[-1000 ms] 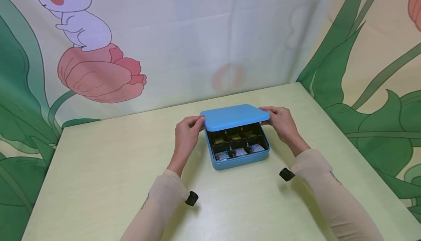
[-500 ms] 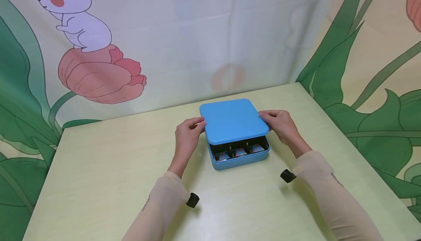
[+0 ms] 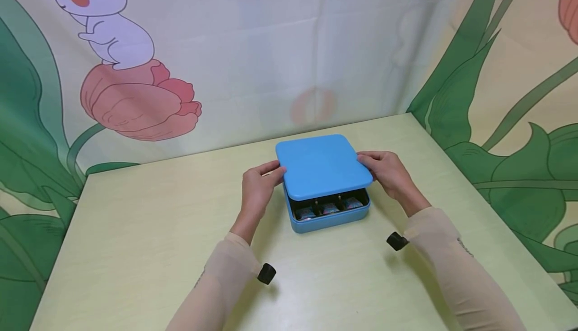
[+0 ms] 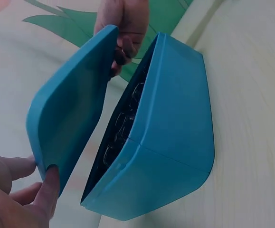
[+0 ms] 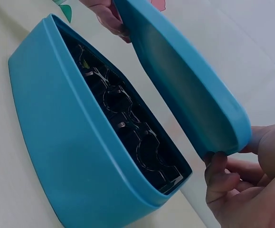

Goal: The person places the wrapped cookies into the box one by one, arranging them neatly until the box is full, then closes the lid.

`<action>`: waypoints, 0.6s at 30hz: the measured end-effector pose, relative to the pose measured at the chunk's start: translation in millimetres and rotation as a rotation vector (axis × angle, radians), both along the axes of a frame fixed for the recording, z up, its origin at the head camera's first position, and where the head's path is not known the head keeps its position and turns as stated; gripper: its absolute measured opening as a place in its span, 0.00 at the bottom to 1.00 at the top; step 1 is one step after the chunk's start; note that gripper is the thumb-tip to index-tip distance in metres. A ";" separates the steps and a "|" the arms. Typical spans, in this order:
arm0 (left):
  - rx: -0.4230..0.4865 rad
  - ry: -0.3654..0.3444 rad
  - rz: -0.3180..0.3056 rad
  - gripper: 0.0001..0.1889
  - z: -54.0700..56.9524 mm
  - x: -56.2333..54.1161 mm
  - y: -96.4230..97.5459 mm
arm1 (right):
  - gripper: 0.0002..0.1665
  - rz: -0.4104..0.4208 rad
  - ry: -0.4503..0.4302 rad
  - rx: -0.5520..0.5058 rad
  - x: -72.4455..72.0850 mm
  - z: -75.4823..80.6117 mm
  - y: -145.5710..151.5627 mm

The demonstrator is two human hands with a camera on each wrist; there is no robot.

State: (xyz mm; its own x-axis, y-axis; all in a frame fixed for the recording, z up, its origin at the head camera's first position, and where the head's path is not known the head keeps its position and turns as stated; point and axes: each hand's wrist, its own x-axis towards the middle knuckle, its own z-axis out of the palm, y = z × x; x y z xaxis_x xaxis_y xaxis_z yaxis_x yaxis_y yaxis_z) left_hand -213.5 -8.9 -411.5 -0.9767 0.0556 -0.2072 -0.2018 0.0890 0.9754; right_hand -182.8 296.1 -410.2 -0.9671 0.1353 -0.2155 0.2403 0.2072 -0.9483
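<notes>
A flat blue lid hangs above a blue box, with a gap between the two in both wrist views. My left hand pinches the lid's left edge between thumb and fingers. On the opposite edge, my right hand grips the lid the same way. Inside the box a black divider splits the space into compartments. Small wrapped packets show in the front row; the lid hides the back row in the head view.
The box stands on a pale yellow-green table. Behind it hangs a printed curtain that meets the table's back edge. Another patterned cloth with green leaves runs along the right side.
Both hands have tipped the lid from a slant that showed two rows of packets to one covering the back row. In the last half second it shifted slightly right.
</notes>
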 end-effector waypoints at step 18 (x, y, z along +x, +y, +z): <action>-0.068 -0.008 -0.027 0.18 -5.7 5.4 0.5 | 0.28 0.044 -0.038 0.035 6.7 -0.9 2.9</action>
